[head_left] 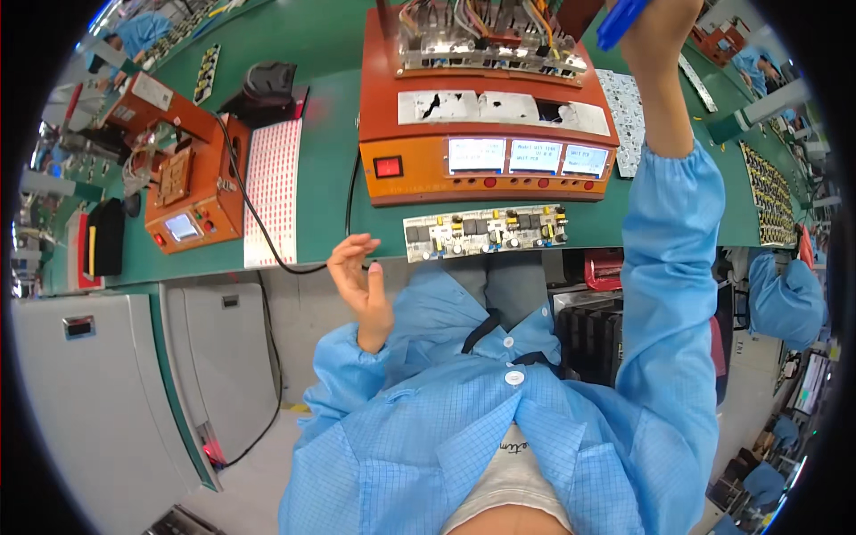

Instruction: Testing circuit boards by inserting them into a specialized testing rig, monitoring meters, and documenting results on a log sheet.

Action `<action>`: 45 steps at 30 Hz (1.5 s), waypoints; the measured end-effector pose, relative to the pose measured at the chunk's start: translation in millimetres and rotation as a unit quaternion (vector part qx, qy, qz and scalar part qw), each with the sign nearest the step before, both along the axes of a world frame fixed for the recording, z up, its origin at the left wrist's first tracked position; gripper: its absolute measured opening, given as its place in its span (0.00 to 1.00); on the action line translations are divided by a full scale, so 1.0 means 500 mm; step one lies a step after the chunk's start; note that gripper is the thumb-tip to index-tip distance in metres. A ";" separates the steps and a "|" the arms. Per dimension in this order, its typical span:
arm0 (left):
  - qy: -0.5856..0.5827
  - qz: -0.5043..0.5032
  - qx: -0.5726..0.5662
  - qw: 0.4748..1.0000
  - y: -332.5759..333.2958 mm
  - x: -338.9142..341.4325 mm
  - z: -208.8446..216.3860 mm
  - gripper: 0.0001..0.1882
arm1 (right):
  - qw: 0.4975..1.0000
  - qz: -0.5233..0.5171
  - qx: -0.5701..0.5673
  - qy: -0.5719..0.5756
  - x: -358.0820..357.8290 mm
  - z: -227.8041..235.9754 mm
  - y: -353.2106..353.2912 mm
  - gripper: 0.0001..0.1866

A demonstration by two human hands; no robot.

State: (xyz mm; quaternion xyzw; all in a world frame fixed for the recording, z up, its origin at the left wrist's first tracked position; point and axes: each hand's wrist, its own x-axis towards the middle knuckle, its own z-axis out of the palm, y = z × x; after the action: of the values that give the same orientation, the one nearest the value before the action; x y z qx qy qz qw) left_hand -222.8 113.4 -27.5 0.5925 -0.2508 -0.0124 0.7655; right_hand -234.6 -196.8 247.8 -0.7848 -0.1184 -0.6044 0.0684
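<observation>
at far right, my right hand is at a blue object, grip unclear; i'd steer my loose, wide left hand clear of the near circuit board.

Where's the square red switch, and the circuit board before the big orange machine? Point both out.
Red switch (388, 167): head view, middle of its face.
Circuit board (486, 234): head view, middle of its component side.

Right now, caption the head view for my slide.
Right hand at a blue object beside an orange machine; left hand open near a circuit board.
</observation>
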 end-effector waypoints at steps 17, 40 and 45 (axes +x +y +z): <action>-0.323 0.096 0.097 0.936 -0.020 0.002 -0.177 0.29 | 0.672 0.320 0.247 0.620 -0.034 -0.431 0.243 0.10; -0.388 0.103 0.123 0.908 -0.021 0.010 -0.184 0.28 | 0.707 0.249 0.270 0.604 -0.122 -0.406 0.137 0.09; -0.381 0.120 0.127 0.908 -0.024 0.005 -0.185 0.28 | 0.702 0.257 0.211 0.630 -0.132 -0.423 0.146 0.09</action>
State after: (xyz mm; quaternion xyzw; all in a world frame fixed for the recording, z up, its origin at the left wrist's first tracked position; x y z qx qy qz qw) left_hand -220.1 101.3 -120.2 0.6698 -0.4470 0.2743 0.5257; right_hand -300.4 -123.9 36.3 -0.8866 -0.1143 0.0627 0.4439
